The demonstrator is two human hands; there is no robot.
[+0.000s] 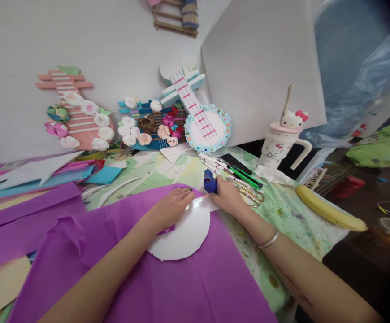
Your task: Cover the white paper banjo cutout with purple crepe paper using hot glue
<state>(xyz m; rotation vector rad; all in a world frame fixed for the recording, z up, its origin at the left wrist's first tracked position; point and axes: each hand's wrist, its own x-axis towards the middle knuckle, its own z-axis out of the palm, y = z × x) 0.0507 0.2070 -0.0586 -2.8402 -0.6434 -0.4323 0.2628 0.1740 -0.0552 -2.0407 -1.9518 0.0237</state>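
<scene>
A large sheet of purple tissue paper (195, 278) lies across the table with a white round card piece (184, 235) on top of it. My left hand (171, 207) rests flat on the purple paper at the card's upper left edge, fingers stretched out and pressing a purple flap down. My right hand (227, 195) is closed around a blue glue gun (209, 181), whose tip points at the far edge of the card. A metal bangle sits on my right wrist.
Scissors (253, 195), pens (225, 168) and a dark phone (235, 162) lie behind my right hand. A cat-themed mug (279, 146) and a banana (329, 208) stand right. Paper guitar crafts (195, 110) lean on the wall. Coloured paper sheets (30, 179) pile at left.
</scene>
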